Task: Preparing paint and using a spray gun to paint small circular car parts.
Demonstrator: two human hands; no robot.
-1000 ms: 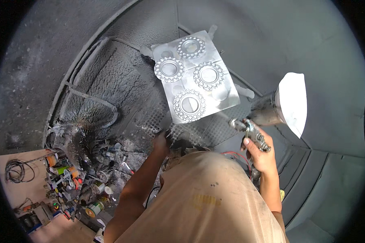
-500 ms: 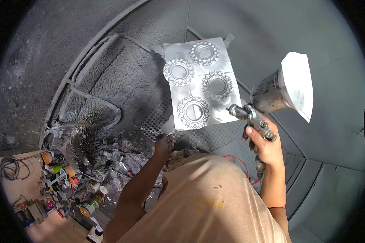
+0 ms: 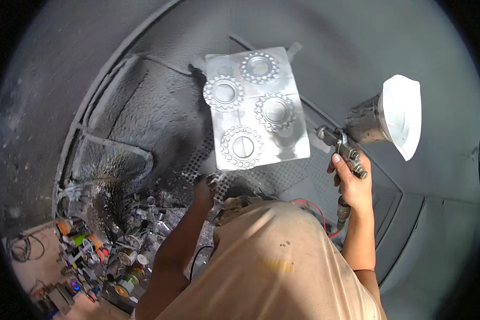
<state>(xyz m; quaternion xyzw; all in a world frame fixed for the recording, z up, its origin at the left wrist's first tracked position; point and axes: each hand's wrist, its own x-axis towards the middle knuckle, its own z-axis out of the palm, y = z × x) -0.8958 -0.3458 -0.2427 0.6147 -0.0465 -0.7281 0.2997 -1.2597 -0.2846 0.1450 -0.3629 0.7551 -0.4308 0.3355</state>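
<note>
My right hand (image 3: pixel 353 181) is wrapped round the grip of a spray gun (image 3: pixel 340 143), whose nozzle points left toward a silver board (image 3: pixel 298 141). On top of the gun sits a paint-stained metal cup (image 3: pixel 365 120) with a white paper cone (image 3: pixel 402 114) in its mouth. Several silver rings with scalloped rims lie on the board, among them a near ring (image 3: pixel 226 152) and a far ring (image 3: pixel 245 69). Just below the board's near left corner, my left hand (image 3: pixel 204 193) is closed; shadow hides what its fingers hold.
A red hose (image 3: pixel 322 213) curves below the gun. Cans and jars (image 3: pixel 128 282) crowd the floor at lower left, near a coiled black cable (image 3: pixel 25 248). Grey, paint-crusted walls (image 3: pixel 112 122) surround the board, with a perforated panel (image 3: pixel 197 160) beneath it.
The board with its rings has shifted slightly left in view, along with my left hand. My right hand has moved the spray gun a little right, away from the board.
</note>
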